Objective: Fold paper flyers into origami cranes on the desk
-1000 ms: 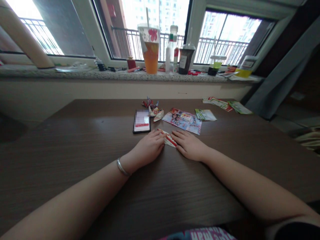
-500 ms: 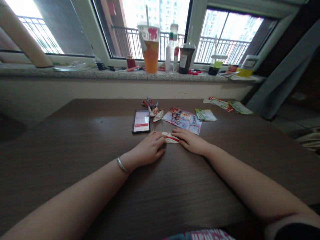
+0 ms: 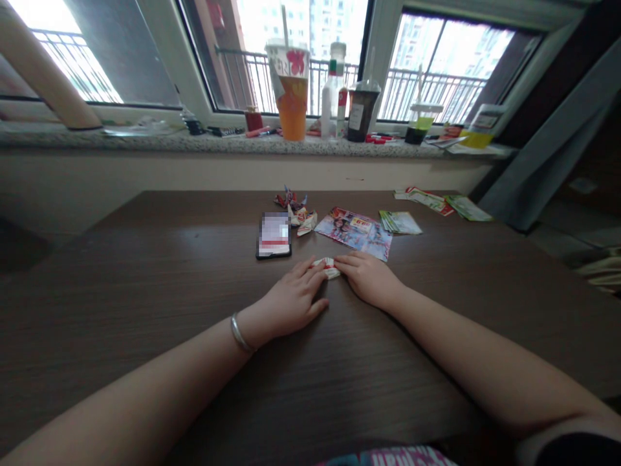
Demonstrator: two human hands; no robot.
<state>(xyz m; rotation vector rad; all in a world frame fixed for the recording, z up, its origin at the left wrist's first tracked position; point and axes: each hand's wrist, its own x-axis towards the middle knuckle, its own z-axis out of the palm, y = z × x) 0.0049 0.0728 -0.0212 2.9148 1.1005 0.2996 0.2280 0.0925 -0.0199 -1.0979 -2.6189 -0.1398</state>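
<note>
On the brown table lies a small folded piece of white paper with red print (image 3: pixel 332 268), between my two hands. My left hand (image 3: pixel 295 296), with a silver bracelet at the wrist, rests across its left end with fingers stretched out and thumb apart. The fingers of my right hand (image 3: pixel 369 277) lie outstretched, their tips touching the paper's right end. Both hands cover parts of the paper. Just beyond it sit a phone (image 3: pixel 274 234) with a blurred screen, a white-and-red folded paper piece (image 3: pixel 305 221) and a colourful printed sheet (image 3: pixel 356 232).
A purple-red folded paper piece (image 3: pixel 290 197) lies behind the phone. Green printed papers (image 3: pixel 400 222) and a red-and-white strip (image 3: pixel 429 202) are to the right. Along the windowsill (image 3: pixel 213 144) stand an orange drink cup (image 3: pixel 293 107), a clear bottle (image 3: pixel 330 103) and a dark drink cup (image 3: pixel 361 116).
My left hand has shifted slightly right and spread its fingers further over the folded paper. Less of the paper shows between the hands. My right hand has barely moved.
</note>
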